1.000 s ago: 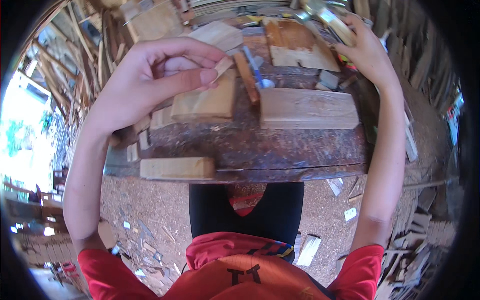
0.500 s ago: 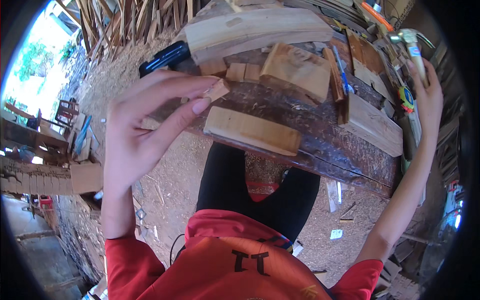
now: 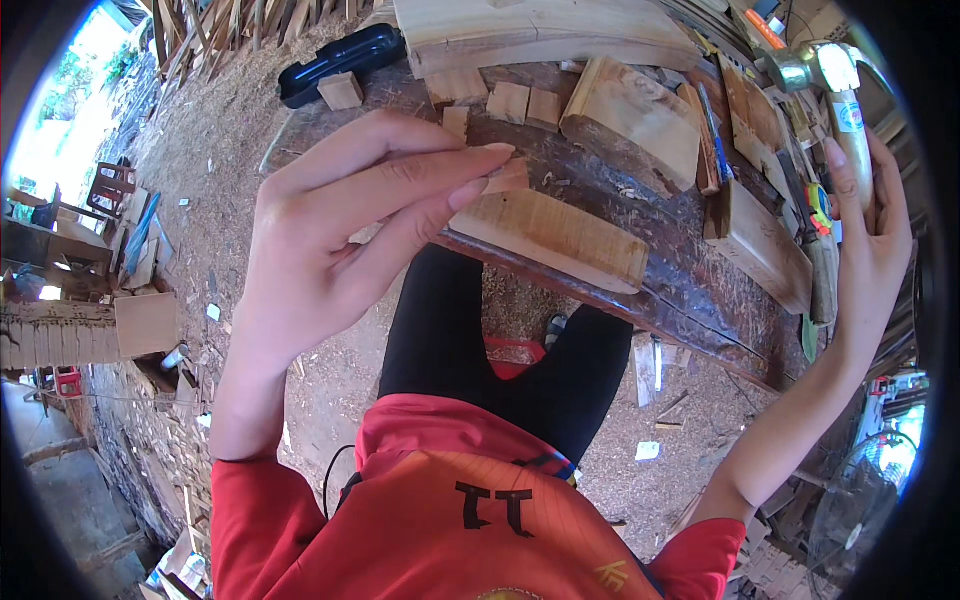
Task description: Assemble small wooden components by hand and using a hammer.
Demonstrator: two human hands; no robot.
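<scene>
My left hand pinches a small wood block between thumb and fingertips. The fingers partly hide that block. It appears over the far left part of a longer rectangular wood piece, which lies along the near edge of the workbench; whether the two touch, I cannot tell. On the right, my right hand is wrapped round the wooden handle of a claw hammer, held up with its metal head at the far end.
Small wood offcuts and a thick wood block lie farther back, before a large curved plank. A black plastic case sits at the far left. A tape measure and a blue pen lie right.
My left hand has moved right with the small block, over the longer wood piece. The hammer in my right hand looks larger and closer. The whole view has shifted slightly.
</scene>
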